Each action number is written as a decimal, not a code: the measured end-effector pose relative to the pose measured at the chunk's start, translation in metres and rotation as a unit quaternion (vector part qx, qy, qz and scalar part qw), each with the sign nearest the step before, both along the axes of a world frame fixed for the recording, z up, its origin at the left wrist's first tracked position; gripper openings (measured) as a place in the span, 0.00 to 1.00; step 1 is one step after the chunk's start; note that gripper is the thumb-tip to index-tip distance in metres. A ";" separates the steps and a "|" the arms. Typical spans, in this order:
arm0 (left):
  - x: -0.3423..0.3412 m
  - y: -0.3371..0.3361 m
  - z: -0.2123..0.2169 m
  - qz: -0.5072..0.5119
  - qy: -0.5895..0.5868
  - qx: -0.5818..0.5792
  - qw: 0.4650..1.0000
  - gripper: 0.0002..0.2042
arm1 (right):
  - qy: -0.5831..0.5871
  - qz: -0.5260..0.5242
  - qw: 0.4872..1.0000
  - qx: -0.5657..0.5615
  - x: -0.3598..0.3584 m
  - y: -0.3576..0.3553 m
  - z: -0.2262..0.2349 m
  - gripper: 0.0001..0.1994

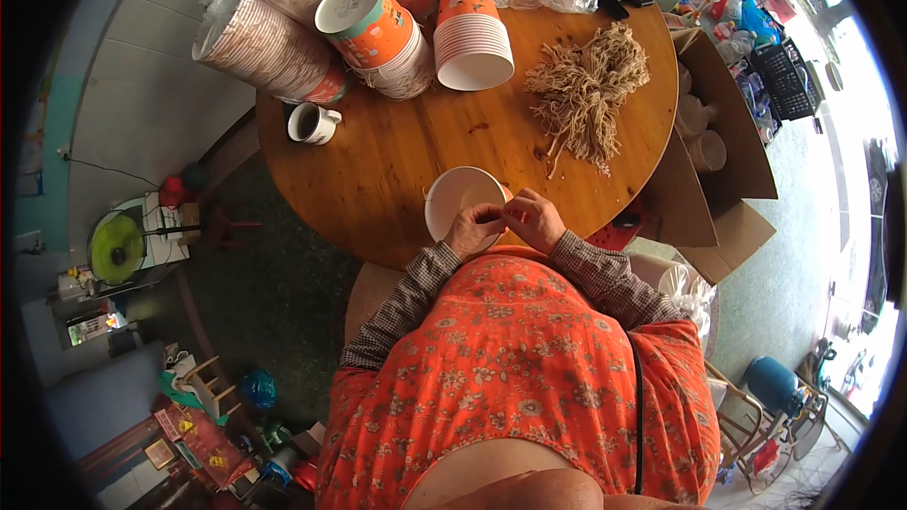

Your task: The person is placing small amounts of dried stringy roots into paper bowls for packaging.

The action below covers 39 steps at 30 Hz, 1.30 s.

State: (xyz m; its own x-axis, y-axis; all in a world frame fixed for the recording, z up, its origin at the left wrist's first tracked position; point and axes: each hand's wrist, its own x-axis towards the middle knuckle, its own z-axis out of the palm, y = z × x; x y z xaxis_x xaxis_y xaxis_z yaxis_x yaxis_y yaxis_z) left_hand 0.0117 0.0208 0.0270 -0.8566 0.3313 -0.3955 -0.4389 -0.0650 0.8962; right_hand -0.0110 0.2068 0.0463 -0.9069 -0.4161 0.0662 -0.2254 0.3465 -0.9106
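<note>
A: So right under the camera there's a bright orange-red floral cloth smock (529, 359), then the hands past it. What are they on?

B: The round paper tub with a smooth white inside (447, 198). It's at the near edge of the wooden table (368, 198), mouth facing up toward us. The left hand (475, 229) covers the lower right of its rim, and the right hand (535, 220) is just beside.

A: Are they gripping anything?

B: Fingers are bent and the fingertips meet, but whatever's between them is too small to make out. Can't tell if either one is really closed on something, tbh.

A: How would the tub handle?

B: Light, I'd guess, with stiffish walls that dent if you squeeze. Probably a bit slick too. I'd hold it by the rim, thumb inside and fingers outside.

A: And the loose bundle of tan twisted cords (595, 85)?

B: Far right on the tabletop, well apart from the hands. Looks soft and tangly, so I'd pick one strand by its end.
</note>
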 end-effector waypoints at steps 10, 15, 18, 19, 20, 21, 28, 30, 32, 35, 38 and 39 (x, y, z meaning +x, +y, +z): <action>0.006 -0.018 -0.008 -0.015 0.008 0.001 1.000 0.10 | -0.133 0.050 0.990 -0.008 -0.016 -0.009 -0.002 0.08; 0.009 -0.028 0.001 0.022 -0.017 0.006 1.000 0.08 | -0.097 0.118 0.988 0.030 -0.014 -0.010 -0.001 0.09; 0.012 -0.030 0.001 0.019 0.010 -0.021 1.000 0.08 | -0.065 0.131 0.989 0.030 -0.012 -0.013 -0.005 0.08; 0.012 -0.030 0.001 0.020 0.029 -0.036 0.999 0.08 | -0.076 0.126 0.989 0.019 -0.012 -0.015 -0.006 0.08; 0.012 -0.030 0.004 0.020 0.029 -0.036 0.999 0.08 | -0.088 0.121 0.989 0.009 -0.012 -0.016 -0.007 0.08; 0.012 -0.030 0.007 0.024 0.024 -0.054 0.998 0.08 | -0.088 0.121 0.989 0.009 -0.012 -0.016 -0.007 0.08; 0.014 -0.026 0.004 0.087 0.075 -0.067 0.991 0.07 | -0.120 0.080 0.990 0.003 -0.005 -0.018 -0.002 0.08; 0.013 -0.025 0.006 0.084 0.059 -0.066 0.992 0.07 | -0.119 0.075 0.990 0.001 -0.005 -0.018 -0.003 0.09; 0.013 -0.024 0.009 0.082 0.044 -0.065 0.994 0.07 | -0.098 0.068 0.993 0.006 -0.004 -0.019 -0.003 0.08; 0.014 -0.021 0.012 0.070 0.072 -0.133 0.986 0.07 | -0.100 0.068 0.993 0.018 -0.004 -0.020 0.001 0.08; 0.015 -0.018 0.016 0.115 0.075 -0.104 0.985 0.06 | -0.099 0.067 0.993 0.022 -0.003 -0.020 0.001 0.09; 0.014 -0.019 0.017 0.107 0.073 -0.118 0.984 0.06 | -0.098 0.067 0.993 0.022 -0.003 -0.021 0.001 0.09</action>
